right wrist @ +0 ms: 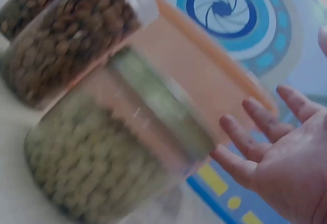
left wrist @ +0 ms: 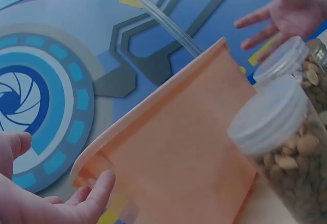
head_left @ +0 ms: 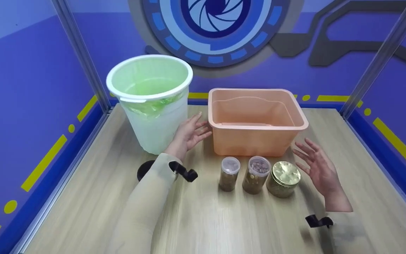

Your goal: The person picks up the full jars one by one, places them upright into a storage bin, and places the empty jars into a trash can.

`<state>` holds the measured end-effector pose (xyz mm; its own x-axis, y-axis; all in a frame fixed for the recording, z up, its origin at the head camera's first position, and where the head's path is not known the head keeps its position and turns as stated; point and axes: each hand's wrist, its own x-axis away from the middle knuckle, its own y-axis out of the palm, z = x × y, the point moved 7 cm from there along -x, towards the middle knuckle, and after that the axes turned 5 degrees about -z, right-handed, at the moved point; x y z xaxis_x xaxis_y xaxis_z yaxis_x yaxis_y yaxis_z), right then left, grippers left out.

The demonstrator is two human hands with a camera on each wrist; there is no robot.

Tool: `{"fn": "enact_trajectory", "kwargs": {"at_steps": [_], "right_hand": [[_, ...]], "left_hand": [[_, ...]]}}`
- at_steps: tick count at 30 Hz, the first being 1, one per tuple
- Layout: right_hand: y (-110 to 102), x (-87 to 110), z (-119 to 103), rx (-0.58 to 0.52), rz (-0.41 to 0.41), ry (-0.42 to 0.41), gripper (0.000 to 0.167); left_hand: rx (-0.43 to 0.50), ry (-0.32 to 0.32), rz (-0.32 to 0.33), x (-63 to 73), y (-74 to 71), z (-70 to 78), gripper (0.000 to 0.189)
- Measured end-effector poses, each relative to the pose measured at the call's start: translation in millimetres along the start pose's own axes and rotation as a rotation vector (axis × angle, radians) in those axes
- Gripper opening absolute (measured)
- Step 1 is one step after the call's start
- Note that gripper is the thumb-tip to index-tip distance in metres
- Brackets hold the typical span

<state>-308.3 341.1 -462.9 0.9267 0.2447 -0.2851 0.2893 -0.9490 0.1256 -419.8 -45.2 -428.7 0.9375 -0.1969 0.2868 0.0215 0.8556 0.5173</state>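
My left hand (head_left: 191,133) is held between the white bin and the orange tub (head_left: 256,141), fingers spread and pointing toward the tub's left side. On the other side, my right hand (head_left: 317,167) hovers by the tub's right front corner with fingers loosely extended, palm facing inward. Neither hand holds anything. Before the tub stand a slim jar (head_left: 228,180) with a whitish lid, a second jar (head_left: 254,181) of brown pieces, and a wider jar (head_left: 281,187) with a gold lid. Pale green pellets (right wrist: 92,157) fill the gold-lidded one, nearest my right hand.
A tall white bin (head_left: 157,130) with a green liner stands at the back left. Partly behind my left forearm lies a black round object (head_left: 144,169). Blue-purple panels (head_left: 23,106) and metal posts (head_left: 382,56) enclose the wooden table (head_left: 203,218).
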Motion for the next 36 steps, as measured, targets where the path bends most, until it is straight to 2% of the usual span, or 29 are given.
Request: {"fn": "enact_trajectory", "kwargs": {"at_steps": [2, 5, 8, 11, 15, 22, 30, 36], "right_hand": [[-2, 2.3, 12, 0.011, -0.027, 0.017, 0.050], [-2, 5.4, 30, 0.036, -0.077, 0.066, 0.057], [-2, 8.0, 45, 0.055, -0.119, 0.122, 0.073], [-2, 10.4, 57, 0.090, -0.149, 0.172, 0.085], [-2, 13.2, 64, 0.156, -0.181, 0.206, 0.093], [0, 16.8, 64, 0.211, -0.225, 0.206, 0.097], [-2, 18.9, 62, 0.361, -0.182, 0.228, 0.099], [-3, 15.2, 59, 0.393, -0.164, 0.201, 0.096]], "left_hand": [[0.058, -0.004, 0.007, -3.6, 2.2, -1.0, 0.069], [0.115, -0.001, 0.014, -7.2, 5.1, -3.0, 0.051], [0.131, 0.000, 0.022, -9.5, 6.7, -5.6, 0.037], [0.123, -0.006, 0.027, -10.6, 8.0, -8.0, 0.031], [0.110, -0.008, 0.011, -12.4, 10.4, -10.0, 0.033], [0.080, 0.009, -0.008, -16.0, 11.9, -14.7, 0.048], [0.056, 0.052, 0.000, -17.7, 11.9, -16.6, 0.053], [0.063, 0.067, -0.001, -17.5, 11.0, -15.9, 0.052]]}}
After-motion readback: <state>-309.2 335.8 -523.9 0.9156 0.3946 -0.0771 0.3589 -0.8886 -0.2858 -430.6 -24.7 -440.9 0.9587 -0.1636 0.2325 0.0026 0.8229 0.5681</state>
